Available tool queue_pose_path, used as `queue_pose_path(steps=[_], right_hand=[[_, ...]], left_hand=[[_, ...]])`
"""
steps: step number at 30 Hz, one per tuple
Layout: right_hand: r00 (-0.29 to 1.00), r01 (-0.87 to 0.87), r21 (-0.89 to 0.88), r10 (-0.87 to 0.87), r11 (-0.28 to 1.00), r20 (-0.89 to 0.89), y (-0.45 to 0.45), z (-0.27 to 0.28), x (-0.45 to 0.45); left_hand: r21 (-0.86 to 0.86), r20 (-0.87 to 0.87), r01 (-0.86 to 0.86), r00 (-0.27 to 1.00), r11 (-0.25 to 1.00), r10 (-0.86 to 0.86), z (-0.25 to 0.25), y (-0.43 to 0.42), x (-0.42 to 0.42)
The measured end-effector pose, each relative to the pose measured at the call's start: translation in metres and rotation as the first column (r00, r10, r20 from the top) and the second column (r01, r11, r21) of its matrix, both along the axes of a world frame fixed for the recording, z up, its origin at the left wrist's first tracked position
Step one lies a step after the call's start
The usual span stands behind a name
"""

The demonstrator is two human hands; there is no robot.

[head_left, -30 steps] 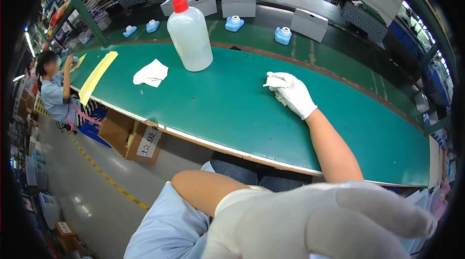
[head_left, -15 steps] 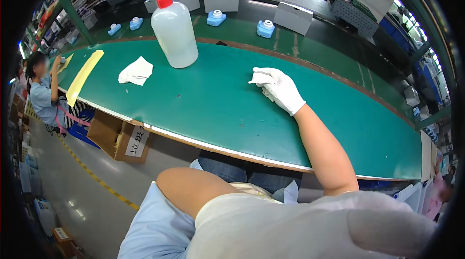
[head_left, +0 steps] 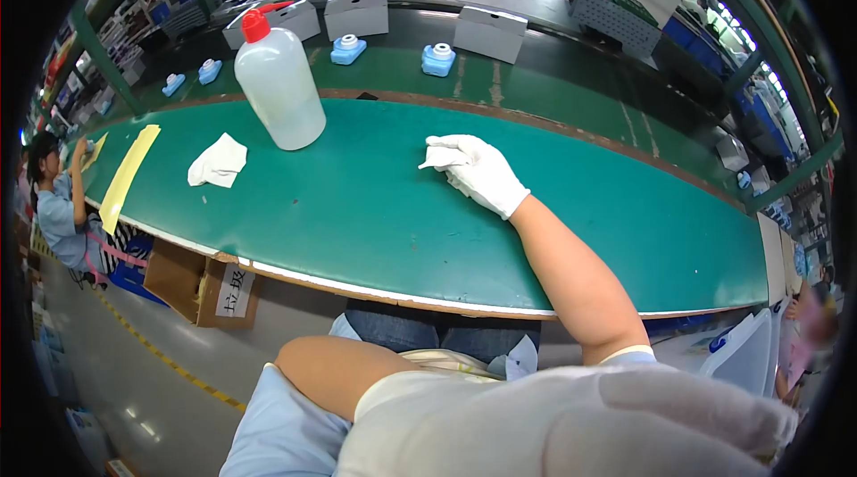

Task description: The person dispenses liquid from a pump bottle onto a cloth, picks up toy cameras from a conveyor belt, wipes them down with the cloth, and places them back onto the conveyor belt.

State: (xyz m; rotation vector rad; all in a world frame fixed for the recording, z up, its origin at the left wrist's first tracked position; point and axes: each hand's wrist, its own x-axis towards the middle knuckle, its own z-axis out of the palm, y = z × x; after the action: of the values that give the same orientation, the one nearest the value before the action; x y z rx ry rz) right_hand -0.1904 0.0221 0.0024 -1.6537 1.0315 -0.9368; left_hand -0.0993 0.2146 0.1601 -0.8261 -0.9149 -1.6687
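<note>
My right hand [head_left: 482,175], in a white glove, is over the green tabletop [head_left: 375,236], fingers closed on a small white cloth [head_left: 440,158]. Very close to the camera, my left hand [head_left: 571,419] fills the bottom of the view, also in a white glove. Its visible fingers stretch out to the right with no object seen in them; its lower part is cut off. A large translucent bottle [head_left: 284,93] with a red cap stands left of my right hand. Another crumpled white cloth [head_left: 219,161] lies on the table beside the bottle.
Yellow strips [head_left: 130,175] lie at the table's left, near a seated person [head_left: 61,200]. Small blue bottles [head_left: 438,60] and grey-white boxes [head_left: 491,33] stand on the dark green line behind. An open cardboard box [head_left: 201,290] is below the front edge. Another person [head_left: 814,325] is far right.
The view has shifted, so the table items appear farther left and the bottle lower. My right hand still grips the cloth. My left hand stays close to the camera, its fingers slightly shifted.
</note>
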Motion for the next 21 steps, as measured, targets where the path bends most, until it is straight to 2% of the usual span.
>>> queue_pose_path(steps=[3,6,7,14,16,17,19,20,21], right_hand=[[1.000,0.002,0.000,-0.002,1.000,-0.003,-0.002,-0.003,-0.003],[1.000,0.024,0.100,-0.023,0.995,-0.014,0.003,0.004,-0.002],[1.000,0.025,0.057,-0.025,0.998,-0.004,0.001,0.000,-0.003],[0.992,0.023,0.195,-0.047,0.981,0.117,0.001,0.003,-0.001],[0.990,0.028,0.251,-0.062,0.968,0.130,0.003,0.008,0.000],[0.983,0.027,0.269,-0.074,0.963,0.167,0.004,0.009,0.002],[0.965,0.024,0.307,-0.102,0.951,0.241,0.004,0.009,0.003],[0.968,0.024,0.296,-0.097,0.955,0.233,0.004,0.007,0.002],[0.970,0.022,0.283,-0.089,0.959,0.225,0.003,0.004,0.001]], left_hand=[[0.002,-0.015,0.014,1.000,1.000,-0.014,0.001,0.000,-0.002],[-0.001,-0.021,0.027,0.999,1.000,-0.027,0.003,0.000,-0.004],[0.003,-0.024,0.026,0.999,1.000,-0.026,0.003,-0.001,-0.004],[0.053,-0.067,0.017,0.998,0.998,-0.014,0.009,-0.004,-0.010],[0.124,-0.031,-0.021,0.999,0.992,0.025,0.017,-0.002,-0.005],[0.183,0.103,-0.035,0.995,0.983,0.017,0.023,-0.001,0.005],[-0.081,0.383,-0.051,0.920,0.995,0.078,0.020,-0.006,0.006],[-0.387,0.488,0.008,0.850,0.922,0.197,0.010,-0.019,0.001],[-0.644,0.536,0.109,0.770,0.757,0.345,0.002,-0.033,-0.004]])
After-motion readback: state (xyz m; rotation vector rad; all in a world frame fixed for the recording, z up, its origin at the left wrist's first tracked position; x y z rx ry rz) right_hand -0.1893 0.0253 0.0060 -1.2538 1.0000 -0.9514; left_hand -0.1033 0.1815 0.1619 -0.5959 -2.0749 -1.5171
